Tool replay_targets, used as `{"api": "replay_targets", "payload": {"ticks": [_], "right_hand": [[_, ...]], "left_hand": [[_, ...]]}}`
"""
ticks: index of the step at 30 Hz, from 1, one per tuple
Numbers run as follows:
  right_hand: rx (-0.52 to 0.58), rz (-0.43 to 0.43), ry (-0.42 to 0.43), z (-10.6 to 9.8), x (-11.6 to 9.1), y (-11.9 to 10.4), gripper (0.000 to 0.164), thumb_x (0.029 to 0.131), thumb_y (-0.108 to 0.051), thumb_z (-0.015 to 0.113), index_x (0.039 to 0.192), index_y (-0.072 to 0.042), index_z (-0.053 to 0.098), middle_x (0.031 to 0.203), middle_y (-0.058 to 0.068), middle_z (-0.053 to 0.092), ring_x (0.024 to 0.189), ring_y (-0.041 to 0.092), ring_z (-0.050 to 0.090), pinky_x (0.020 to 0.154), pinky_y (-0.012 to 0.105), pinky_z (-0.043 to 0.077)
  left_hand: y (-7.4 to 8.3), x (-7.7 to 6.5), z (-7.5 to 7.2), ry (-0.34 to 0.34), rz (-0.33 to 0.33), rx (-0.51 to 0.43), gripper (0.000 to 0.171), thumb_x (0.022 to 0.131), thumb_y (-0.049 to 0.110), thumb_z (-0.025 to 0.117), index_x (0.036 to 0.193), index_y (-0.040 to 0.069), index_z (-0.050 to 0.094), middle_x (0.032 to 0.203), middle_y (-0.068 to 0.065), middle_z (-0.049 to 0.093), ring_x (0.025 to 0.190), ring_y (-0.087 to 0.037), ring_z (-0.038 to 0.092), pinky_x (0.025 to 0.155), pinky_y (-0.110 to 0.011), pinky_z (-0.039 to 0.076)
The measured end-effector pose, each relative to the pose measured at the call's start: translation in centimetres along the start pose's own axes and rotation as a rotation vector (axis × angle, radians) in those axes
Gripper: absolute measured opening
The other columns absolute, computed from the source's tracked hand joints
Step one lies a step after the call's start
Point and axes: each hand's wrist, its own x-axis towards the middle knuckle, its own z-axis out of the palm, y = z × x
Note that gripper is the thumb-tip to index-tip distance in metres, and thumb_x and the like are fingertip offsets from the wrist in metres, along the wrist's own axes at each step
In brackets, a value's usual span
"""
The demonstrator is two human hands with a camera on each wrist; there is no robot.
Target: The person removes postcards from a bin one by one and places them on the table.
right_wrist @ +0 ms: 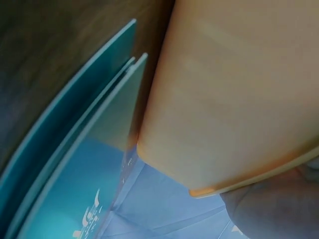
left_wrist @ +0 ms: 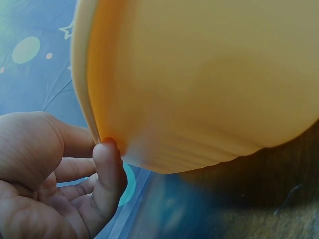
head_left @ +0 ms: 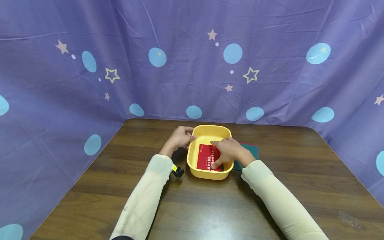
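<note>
A yellow plastic bin (head_left: 211, 129) stands on the table. My left hand (head_left: 180, 137) pinches its left rim; the left wrist view shows that hand's thumb and fingers (left_wrist: 107, 167) on the bin's edge. Inside the bin lies a red card (head_left: 205, 155) with white lettering. My right hand (head_left: 229, 152) reaches over the right rim, its thumb and forefinger spread wide above the red card. The thumb appears to touch the card; the other fingers are hidden. Right of the bin, partly under the right wrist, lie several teal cards (head_left: 251, 150), their edges (right_wrist: 84, 124) seen in the right wrist view.
The brown wooden table (head_left: 198, 213) extends around the bin. A purple curtain (head_left: 192, 86) with stars and blue dots hangs behind and beside it. A small black device (head_left: 178, 172) with a yellow mark is at the left wrist. A clear plastic scrap (head_left: 349, 219) lies at right.
</note>
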Motion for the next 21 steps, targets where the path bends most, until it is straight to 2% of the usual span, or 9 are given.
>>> {"api": "replay_targets", "payload": {"ticks": [5,10,15,21], "right_hand": [[-0.013,-0.023,0.019,0.16,0.14,0.16,0.095,0.066,-0.066,0.078,0.142,-0.016,0.049,0.113,-0.003,0.066,0.102,0.015,0.056,0.102,0.042,0.032],[-0.023,-0.039,0.035,0.24,0.26,0.25,0.096,0.065,-0.067,0.078,0.141,-0.015,0.050,0.113,-0.003,0.066,0.103,0.016,0.056,0.101,0.041,0.032],[-0.034,-0.013,0.005,0.18,0.20,0.21,0.098,0.066,-0.068,0.076,0.144,-0.017,0.046,0.109,-0.003,0.067,0.100,0.014,0.057,0.106,0.041,0.027],[-0.038,-0.006,-0.028,0.08,0.28,0.16,0.096,0.068,-0.068,0.075,0.144,-0.017,0.046,0.112,-0.002,0.066,0.100,0.014,0.056,0.107,0.042,0.026]], "left_hand": [[-0.04,-0.04,0.00,-0.004,-0.006,-0.005,0.048,0.093,0.008,0.065,0.138,0.000,0.050,0.100,-0.022,0.067,0.063,-0.024,0.064,0.055,-0.038,0.060],[0.05,-0.16,-0.07,-0.007,-0.010,0.000,0.047,0.093,0.008,0.065,0.138,0.001,0.051,0.102,-0.022,0.066,0.065,-0.025,0.065,0.054,-0.036,0.060],[0.13,-0.19,-0.09,-0.011,-0.012,-0.003,0.048,0.093,0.008,0.065,0.138,0.000,0.050,0.101,-0.022,0.067,0.063,-0.023,0.064,0.053,-0.035,0.059],[0.17,-0.17,-0.07,-0.009,-0.014,-0.005,0.048,0.094,0.008,0.065,0.139,0.000,0.050,0.103,-0.023,0.067,0.070,-0.029,0.067,0.054,-0.035,0.060]]}}
